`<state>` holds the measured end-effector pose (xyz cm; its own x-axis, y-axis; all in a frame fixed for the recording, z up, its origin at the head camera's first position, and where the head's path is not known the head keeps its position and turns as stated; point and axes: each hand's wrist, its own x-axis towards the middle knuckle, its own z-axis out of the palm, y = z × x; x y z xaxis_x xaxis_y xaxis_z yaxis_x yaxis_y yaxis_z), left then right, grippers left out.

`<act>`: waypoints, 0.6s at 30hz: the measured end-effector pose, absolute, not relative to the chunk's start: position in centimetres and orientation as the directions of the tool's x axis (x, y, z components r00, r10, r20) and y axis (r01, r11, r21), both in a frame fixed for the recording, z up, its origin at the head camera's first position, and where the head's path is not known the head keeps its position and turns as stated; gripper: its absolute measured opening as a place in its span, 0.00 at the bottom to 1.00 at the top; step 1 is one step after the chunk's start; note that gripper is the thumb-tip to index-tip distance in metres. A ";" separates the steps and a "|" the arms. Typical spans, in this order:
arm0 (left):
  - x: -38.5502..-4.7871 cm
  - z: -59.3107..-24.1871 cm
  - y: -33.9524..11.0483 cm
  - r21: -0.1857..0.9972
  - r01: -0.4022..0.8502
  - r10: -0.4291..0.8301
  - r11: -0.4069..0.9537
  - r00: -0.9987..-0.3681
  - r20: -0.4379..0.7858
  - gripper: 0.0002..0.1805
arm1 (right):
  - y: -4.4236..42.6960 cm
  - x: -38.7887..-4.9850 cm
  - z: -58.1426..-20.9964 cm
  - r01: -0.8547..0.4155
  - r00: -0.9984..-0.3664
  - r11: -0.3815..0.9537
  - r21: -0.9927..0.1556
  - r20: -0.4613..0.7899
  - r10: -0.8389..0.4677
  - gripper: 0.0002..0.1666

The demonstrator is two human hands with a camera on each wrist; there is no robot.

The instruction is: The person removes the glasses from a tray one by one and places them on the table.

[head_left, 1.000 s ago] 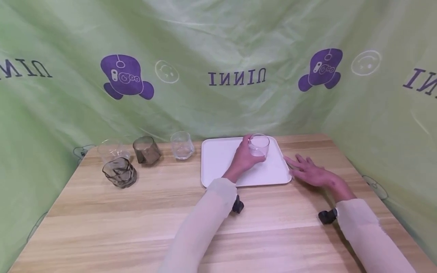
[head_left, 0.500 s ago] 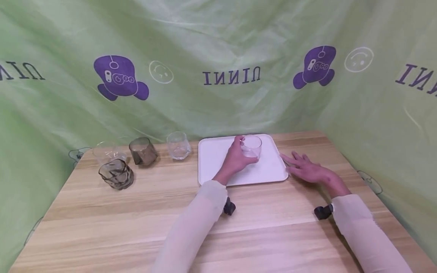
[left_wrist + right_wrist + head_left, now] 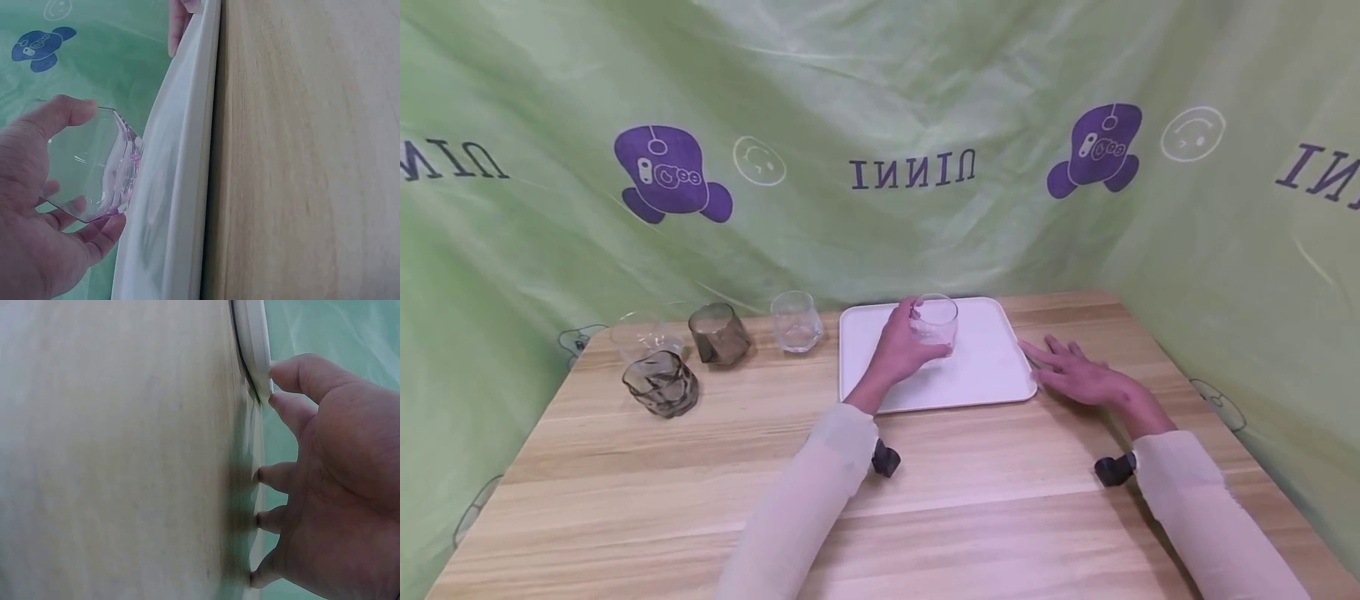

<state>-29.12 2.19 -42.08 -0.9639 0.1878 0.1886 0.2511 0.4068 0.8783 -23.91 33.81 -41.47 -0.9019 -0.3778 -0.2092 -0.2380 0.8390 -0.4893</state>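
Observation:
A clear faceted drinking glass (image 3: 942, 321) is upright in my left hand (image 3: 897, 346), thumb on one side and fingers curled round the other. It stands over the left-middle part of the white tray (image 3: 992, 371). In the left wrist view, the base of the glass (image 3: 94, 165) is very close to the tray surface; whether it touches I cannot tell. My right hand (image 3: 1078, 375) lies at the tray's right side with fingers spread. The right wrist view has its thumb and index fingertip at the tray's rim (image 3: 255, 347), the other fingertips resting on the table.
Left of the tray stand another clear glass (image 3: 796, 323), a smoky grey glass (image 3: 720, 335), a dark wavy glass (image 3: 662, 385) and a clear glass (image 3: 638, 337) behind it. A green printed curtain (image 3: 910, 242) hangs behind the wooden table (image 3: 962, 517).
My left hand has carried the clear glass leftward over the tray, from its right part towards the middle. The right hand stays by the tray's edge. The head view has shifted slightly.

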 end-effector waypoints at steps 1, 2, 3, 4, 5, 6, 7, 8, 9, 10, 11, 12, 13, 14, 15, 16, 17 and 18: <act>-29.1 -42.1 2.0 0.878 0.252 0.187 0.407 -0.964 0.190 0.51 | 33.8 -23.9 -41.5 -0.240 -0.902 0.837 -0.491 -0.207 -0.380 0.39; -29.0 -42.0 1.8 0.878 0.250 0.184 0.409 -0.965 0.189 0.51 | 33.8 -24.0 -41.6 -0.240 -0.902 0.836 -0.493 -0.206 -0.380 0.39; -28.9 -42.0 1.6 0.877 0.250 0.182 0.410 -0.965 0.190 0.51 | 33.7 -24.0 -41.6 -0.239 -0.901 0.834 -0.497 -0.206 -0.381 0.38; -28.8 -42.0 1.5 0.878 0.251 0.181 0.408 -0.965 0.192 0.51 | 33.8 -24.0 -41.6 -0.237 -0.902 0.833 -0.500 -0.206 -0.380 0.38; -28.7 -41.9 1.3 0.880 0.252 0.181 0.403 -0.964 0.193 0.51 | 33.8 -24.0 -41.6 -0.233 -0.902 0.833 -0.502 -0.208 -0.378 0.39; -28.6 -41.8 1.2 0.882 0.251 0.178 0.400 -0.965 0.194 0.51 | 33.8 -24.0 -41.6 -0.230 -0.902 0.833 -0.504 -0.211 -0.377 0.39; -28.5 -41.8 1.1 0.882 0.250 0.177 0.398 -0.965 0.194 0.51 | 33.8 -24.0 -41.6 -0.230 -0.902 0.831 -0.506 -0.210 -0.377 0.39; -28.4 -41.8 0.9 0.883 0.250 0.178 0.397 -0.965 0.193 0.51 | 33.8 -24.0 -41.7 -0.228 -0.902 0.831 -0.507 -0.211 -0.376 0.39; -28.3 -41.7 0.8 0.883 0.250 0.179 0.396 -0.965 0.192 0.51 | 33.8 -24.0 -41.7 -0.227 -0.902 0.831 -0.509 -0.212 -0.376 0.39; -28.2 -41.7 0.6 0.883 0.250 0.181 0.396 -0.965 0.191 0.51 | 33.8 -24.0 -41.7 -0.225 -0.902 0.831 -0.509 -0.213 -0.374 0.39; -28.1 -41.6 0.5 0.883 0.249 0.184 0.397 -0.964 0.190 0.51 | 33.9 -24.0 -41.7 -0.224 -0.902 0.831 -0.510 -0.213 -0.374 0.39; -27.9 -41.5 0.3 0.882 0.248 0.186 0.400 -0.965 0.187 0.51 | 33.9 -24.0 -41.7 -0.226 -0.903 0.831 -0.509 -0.211 -0.375 0.39; -27.8 -41.4 0.2 0.882 0.247 0.188 0.402 -0.965 0.184 0.51 | 34.0 -24.1 -41.8 -0.230 -0.902 0.831 -0.506 -0.210 -0.377 0.39; -27.6 -41.3 0.0 0.882 0.247 0.189 0.401 -0.965 0.184 0.51 | 34.0 -24.1 -41.7 -0.231 -0.901 0.832 -0.504 -0.210 -0.378 0.39; -27.5 -41.2 -0.1 0.883 0.247 0.190 0.400 -0.965 0.183 0.51 | 34.0 -24.1 -41.7 -0.234 -0.901 0.832 -0.504 -0.210 -0.380 0.39; -27.3 -41.0 -0.3 0.883 0.249 0.191 0.399 -0.964 0.185 0.51 | 34.0 -24.1 -41.7 -0.237 -0.900 0.831 -0.503 -0.209 -0.383 0.39; -27.1 -40.9 -0.4 0.882 0.251 0.192 0.398 -0.963 0.187 0.50 | 34.0 -24.2 -41.7 -0.241 -0.899 0.830 -0.502 -0.207 -0.386 0.39; -27.0 -40.8 -0.6 0.883 0.254 0.193 0.396 -0.963 0.190 0.50 | 34.0 -24.2 -41.7 -0.244 -0.898 0.830 -0.501 -0.206 -0.389 0.39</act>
